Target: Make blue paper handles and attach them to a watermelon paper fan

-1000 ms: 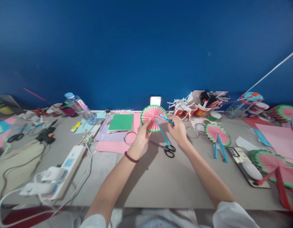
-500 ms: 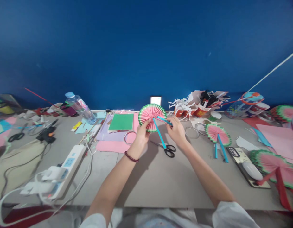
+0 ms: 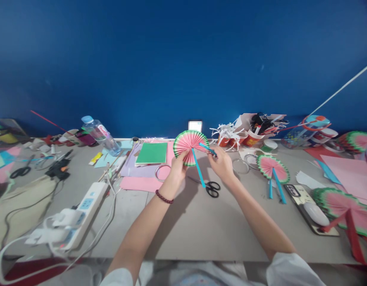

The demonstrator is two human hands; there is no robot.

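Paper fan (image 3: 187,139): 1, left hand (image 3: 179,169) pinching | blue strips (image 3: 198,169): 2, right hand (image 3: 221,163) pinching one

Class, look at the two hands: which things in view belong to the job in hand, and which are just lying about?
Belonging to the job:
pink and green paper fan, held by the left hand
blue strip, held by the right hand
black scissors, probably

Apparently just lying about:
plastic bottle
white power strip
phone
white mouse on the phone
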